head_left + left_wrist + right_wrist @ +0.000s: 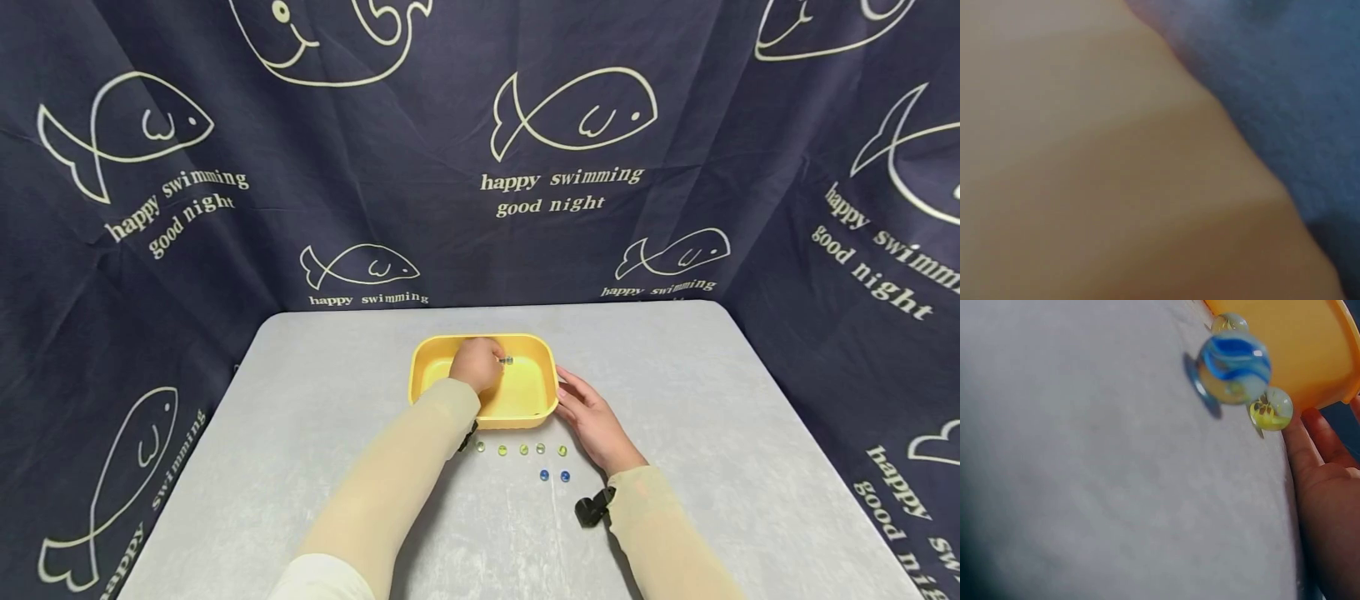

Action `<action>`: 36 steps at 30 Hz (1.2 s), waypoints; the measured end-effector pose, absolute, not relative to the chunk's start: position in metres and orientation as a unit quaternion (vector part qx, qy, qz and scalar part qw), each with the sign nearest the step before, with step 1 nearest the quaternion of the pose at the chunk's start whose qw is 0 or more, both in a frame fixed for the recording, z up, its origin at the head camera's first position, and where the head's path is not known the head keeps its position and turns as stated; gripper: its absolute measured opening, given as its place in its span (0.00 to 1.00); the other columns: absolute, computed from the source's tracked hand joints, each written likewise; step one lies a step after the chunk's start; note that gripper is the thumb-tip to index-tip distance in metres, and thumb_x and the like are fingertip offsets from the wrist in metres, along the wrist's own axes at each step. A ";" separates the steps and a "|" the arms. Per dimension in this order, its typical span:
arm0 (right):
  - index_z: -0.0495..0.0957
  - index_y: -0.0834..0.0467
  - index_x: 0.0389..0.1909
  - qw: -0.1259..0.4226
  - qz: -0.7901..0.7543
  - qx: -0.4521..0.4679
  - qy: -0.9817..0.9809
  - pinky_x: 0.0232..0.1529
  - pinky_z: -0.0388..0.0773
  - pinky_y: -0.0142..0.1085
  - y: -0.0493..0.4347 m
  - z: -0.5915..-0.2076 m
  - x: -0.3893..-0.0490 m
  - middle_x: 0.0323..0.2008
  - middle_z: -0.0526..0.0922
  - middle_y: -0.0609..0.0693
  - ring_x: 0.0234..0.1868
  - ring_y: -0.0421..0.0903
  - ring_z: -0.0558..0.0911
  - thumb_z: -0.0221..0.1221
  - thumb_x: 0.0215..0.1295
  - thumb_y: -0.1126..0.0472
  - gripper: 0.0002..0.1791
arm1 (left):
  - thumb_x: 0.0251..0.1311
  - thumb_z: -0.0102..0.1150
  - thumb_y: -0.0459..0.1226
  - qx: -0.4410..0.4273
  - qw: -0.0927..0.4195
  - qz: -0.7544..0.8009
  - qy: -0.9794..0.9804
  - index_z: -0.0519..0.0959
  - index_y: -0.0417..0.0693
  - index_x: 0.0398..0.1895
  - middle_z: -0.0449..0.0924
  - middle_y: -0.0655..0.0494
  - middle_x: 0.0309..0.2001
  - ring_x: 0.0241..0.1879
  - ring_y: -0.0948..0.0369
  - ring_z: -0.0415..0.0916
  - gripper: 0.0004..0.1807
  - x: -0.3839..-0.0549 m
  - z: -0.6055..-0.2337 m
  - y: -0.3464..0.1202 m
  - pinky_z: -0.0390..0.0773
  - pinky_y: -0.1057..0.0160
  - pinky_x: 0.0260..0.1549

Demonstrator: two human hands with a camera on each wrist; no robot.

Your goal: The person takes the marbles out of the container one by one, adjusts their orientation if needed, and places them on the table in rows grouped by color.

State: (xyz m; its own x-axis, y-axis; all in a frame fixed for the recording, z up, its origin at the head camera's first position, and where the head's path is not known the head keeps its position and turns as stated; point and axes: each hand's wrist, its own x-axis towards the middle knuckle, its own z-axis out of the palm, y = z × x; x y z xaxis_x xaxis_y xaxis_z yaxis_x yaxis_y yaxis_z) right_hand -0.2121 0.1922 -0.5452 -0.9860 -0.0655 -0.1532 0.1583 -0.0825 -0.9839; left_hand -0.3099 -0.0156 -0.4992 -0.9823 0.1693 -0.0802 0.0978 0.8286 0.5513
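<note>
A yellow plastic basin [525, 421] stands on the table. My left hand [477, 364] reaches down inside it, fingers curled, pinching at a small clear glass marble [509, 360] near the back wall. In the left wrist view the basin's wall [1085, 162] fills most of the picture and hides the fingers. My right hand [596, 421] rests with extended fingers along the basin's right side. In front of the basin lies a row of yellowish and clear marbles [524, 450], with two blue marbles [555, 476] nearer me. The right wrist view shows a blue-swirled marble [1235, 367] close up.
The grey table [300, 467] extends around the basin on all sides. Behind and beside it hangs a dark blue curtain [450, 208] with white fish outlines and lettering. A black wrist camera [592, 508] sits low over the table at my right wrist.
</note>
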 end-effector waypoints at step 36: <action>0.63 0.53 0.79 0.076 -0.734 0.040 0.674 0.61 0.75 0.32 0.193 -0.548 -0.215 0.71 0.68 0.60 0.70 0.55 0.71 0.53 0.80 0.60 0.29 | 0.62 0.69 0.34 0.107 0.072 0.385 0.914 0.88 0.47 0.33 0.83 0.61 0.28 0.30 0.64 0.77 0.02 -0.303 -0.490 -0.023 0.77 0.67 0.37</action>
State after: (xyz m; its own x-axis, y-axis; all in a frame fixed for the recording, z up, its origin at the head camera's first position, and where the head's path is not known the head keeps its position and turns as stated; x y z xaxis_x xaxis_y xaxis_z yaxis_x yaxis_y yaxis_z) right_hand -0.2146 0.1927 -0.5479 -0.9854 -0.0573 -0.1605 0.1648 -0.0807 -0.9830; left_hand -0.3025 -0.0229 -0.4900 -0.9668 0.2508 -0.0493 0.1401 0.6813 0.7185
